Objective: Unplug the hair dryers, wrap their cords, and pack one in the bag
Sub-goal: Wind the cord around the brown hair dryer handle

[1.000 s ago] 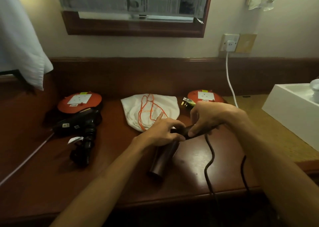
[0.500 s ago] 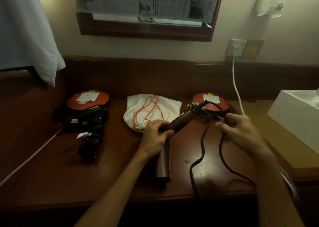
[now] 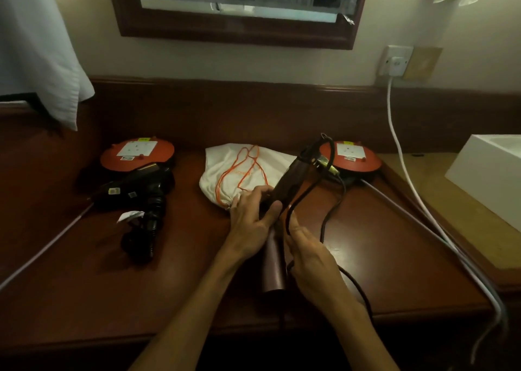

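The wooden surface (image 3: 84, 300) is seen carrying everything, and it is described first. At its back, two orange extension reels are set well apart: the left reel (image 3: 137, 154) and the right reel (image 3: 353, 156). Between them the white drawstring bag (image 3: 225, 170) is laid flat, not yet opened. The black hair dryer (image 3: 135, 196) is left lying just in front of the left reel.

The brown hair dryer (image 3: 284, 198) is held at the centre, its handle tilted up toward the right reel and its barrel resting on the surface. It is gripped by the left hand (image 3: 251, 218), whose fingers are curled round the body. The black cord (image 3: 304, 196) is pinched in the right hand (image 3: 307, 246).

Half a second earlier the right hand was held out to the side with the cord stretched away; it has now been brought in against the dryer's body. This is judged to be one turn of the wrap being laid. More loose cord is seen trailing over the front edge, so the wrapping is far from done.
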`<state>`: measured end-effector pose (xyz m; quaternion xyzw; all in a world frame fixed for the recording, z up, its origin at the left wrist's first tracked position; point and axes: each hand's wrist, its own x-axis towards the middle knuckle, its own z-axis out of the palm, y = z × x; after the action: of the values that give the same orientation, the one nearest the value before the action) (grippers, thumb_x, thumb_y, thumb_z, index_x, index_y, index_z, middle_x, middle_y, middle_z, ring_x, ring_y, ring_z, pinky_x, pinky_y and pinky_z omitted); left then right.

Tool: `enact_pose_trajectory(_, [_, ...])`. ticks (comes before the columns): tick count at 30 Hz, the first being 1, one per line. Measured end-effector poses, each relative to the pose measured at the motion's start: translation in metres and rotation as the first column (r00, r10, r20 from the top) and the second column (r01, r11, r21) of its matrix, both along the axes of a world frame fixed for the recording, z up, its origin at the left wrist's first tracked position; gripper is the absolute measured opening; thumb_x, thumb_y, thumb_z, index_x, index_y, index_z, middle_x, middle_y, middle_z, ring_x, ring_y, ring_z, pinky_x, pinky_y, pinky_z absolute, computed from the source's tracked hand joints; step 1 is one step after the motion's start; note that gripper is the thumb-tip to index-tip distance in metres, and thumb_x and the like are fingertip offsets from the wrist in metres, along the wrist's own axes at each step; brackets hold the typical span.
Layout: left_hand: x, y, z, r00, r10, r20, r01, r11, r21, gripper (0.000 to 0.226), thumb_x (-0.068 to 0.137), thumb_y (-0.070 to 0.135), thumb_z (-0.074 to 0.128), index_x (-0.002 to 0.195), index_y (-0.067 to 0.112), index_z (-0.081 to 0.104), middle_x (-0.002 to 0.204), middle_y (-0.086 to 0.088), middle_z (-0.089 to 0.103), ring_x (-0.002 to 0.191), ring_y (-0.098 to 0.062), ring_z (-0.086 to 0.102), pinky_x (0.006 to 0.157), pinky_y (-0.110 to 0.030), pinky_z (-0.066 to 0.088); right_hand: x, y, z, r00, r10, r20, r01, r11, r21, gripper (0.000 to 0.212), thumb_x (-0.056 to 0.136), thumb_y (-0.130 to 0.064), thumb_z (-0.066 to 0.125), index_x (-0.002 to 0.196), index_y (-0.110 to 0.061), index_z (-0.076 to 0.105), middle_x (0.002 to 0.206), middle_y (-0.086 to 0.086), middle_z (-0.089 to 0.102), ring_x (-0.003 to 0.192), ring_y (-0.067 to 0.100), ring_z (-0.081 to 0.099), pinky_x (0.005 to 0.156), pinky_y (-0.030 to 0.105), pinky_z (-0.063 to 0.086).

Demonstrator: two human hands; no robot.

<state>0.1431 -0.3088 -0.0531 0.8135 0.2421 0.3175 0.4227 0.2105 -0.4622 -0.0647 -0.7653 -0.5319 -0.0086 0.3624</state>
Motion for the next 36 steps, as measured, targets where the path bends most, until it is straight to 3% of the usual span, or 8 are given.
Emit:
enact_pose_trajectory(3, [-0.002, 0.001, 0.001, 1.0, -0.004, -0.015, 0.004, 1.0, -0.014, 0.056, 0.085, 0.077, 0.037, 0.125, 0.042, 0.05, 0.12, 0.014, 0.051, 0.125, -0.012, 0.04, 0.113, -0.052, 0.034, 0.01, 0.004, -0.004, 0.998, 0.058, 0.009, -0.058, 0.997, -0.045, 0.06, 0.104, -0.022, 0.033, 0.161, -0.028, 0.015, 0.109, -0.002, 0.048, 0.089, 0.02, 0.054, 0.078, 0.041, 0.054])
enact_pose_trajectory(7, [0.0, 0.0, 0.003, 1.0, 0.004, -0.03, -0.004, 1.0, -0.004, 0.059, 0.085, 0.078, 0.035, 0.128, 0.04, 0.05, 0.124, 0.011, 0.053, 0.124, -0.01, 0.039, 0.113, -0.051, 0.033, 0.014, 0.014, -0.007, 0.998, 0.03, 0.061, -0.035, 0.996, 0.083, 0.049, 0.101, -0.004, 0.047, 0.15, -0.01, 0.044, 0.105, -0.004, 0.051, 0.083, 0.004, 0.051, 0.073, 0.01, 0.045])
enact_pose_trajectory(10, [0.0, -0.002, 0.005, 0.999, -0.015, -0.032, 0.015, 1.0, 0.011, 0.056, 0.087, 0.077, 0.035, 0.126, 0.038, 0.049, 0.123, 0.013, 0.052, 0.12, -0.006, 0.037, 0.114, -0.05, 0.031, 0.018, 0.023, -0.009, 0.979, -0.087, 0.182, 0.055, 0.983, 0.173, 0.029, 0.097, -0.008, 0.056, 0.123, -0.006, 0.066, 0.091, 0.002, 0.066, 0.067, 0.013, 0.059, 0.059, 0.023, 0.051])
enact_pose_trajectory(14, [-0.002, 0.0, 0.003, 0.999, -0.041, -0.03, 0.04, 0.999, -0.024, 0.065, 0.074, 0.086, 0.055, 0.119, 0.04, 0.046, 0.119, 0.009, 0.051, 0.121, -0.016, 0.043, 0.108, -0.051, 0.039, 0.028, 0.02, 0.0, 0.927, -0.087, 0.364, 0.074, 0.996, 0.051, 0.03, 0.099, -0.019, 0.041, 0.12, -0.018, 0.062, 0.082, -0.001, 0.061, 0.059, 0.018, 0.053, 0.061, 0.039, 0.05])
enact_pose_trajectory(19, [0.001, 0.003, 0.003, 0.993, -0.107, -0.049, 0.106, 0.994, -0.005, 0.049, 0.083, 0.061, 0.069, 0.12, 0.041, 0.045, 0.118, 0.012, 0.051, 0.122, -0.017, 0.047, 0.106, -0.054, 0.043, 0.038, 0.002, 0.002, 0.987, 0.099, 0.125, -0.075, 0.98, -0.186, 0.052, 0.103, -0.016, 0.043, 0.15, -0.034, 0.03, 0.103, -0.003, 0.044, 0.071, 0.02, 0.054, 0.06, 0.042, 0.053])
enact_pose_trajectory(24, [0.014, -0.013, 0.014, 0.983, -0.109, -0.147, 0.134, 0.976, 0.174, 0.047, 0.086, 0.043, 0.072, 0.123, 0.025, 0.048, 0.118, 0.008, 0.054, 0.115, -0.003, 0.039, 0.123, -0.06, 0.017, 0.055, -0.016, 0.004, 1.0, 0.003, 0.027, 0.001, 0.992, -0.13, 0.044, 0.1, -0.019, 0.057, 0.139, -0.04, 0.055, 0.104, -0.007, 0.073, 0.089, 0.01, 0.071, 0.067, 0.034, 0.061])
enact_pose_trajectory(28, [0.023, -0.017, 0.018, 0.968, -0.098, -0.231, 0.162, 0.947, 0.278, 0.062, 0.079, 0.055, 0.062, 0.13, 0.022, 0.049, 0.125, 0.004, 0.054, 0.127, -0.016, 0.047, 0.123, -0.063, 0.007, 0.045, -0.024, 0.01, 0.998, 0.055, -0.032, -0.056, 0.998, -0.024, 0.026, 0.097, -0.008, 0.063, 0.114, -0.024, 0.074, 0.085, -0.017, 0.057, 0.077, -0.005, 0.057, 0.064, 0.009, 0.043])
enact_pose_trajectory(36, [0.023, -0.014, 0.014, 0.969, -0.129, -0.209, 0.18, 0.953, 0.245, 0.042, 0.09, 0.048, 0.06, 0.124, 0.029, 0.046, 0.121, 0.009, 0.052, 0.122, -0.012, 0.049, 0.123, -0.063, 0.002, 0.044, -0.028, 0.015, 0.992, 0.006, -0.127, 0.014, 0.987, 0.16, 0.017, 0.089, -0.006, 0.072, 0.102, -0.014, 0.08, 0.081, -0.02, 0.06, 0.075, -0.005, 0.06, 0.064, 0.005, 0.04])
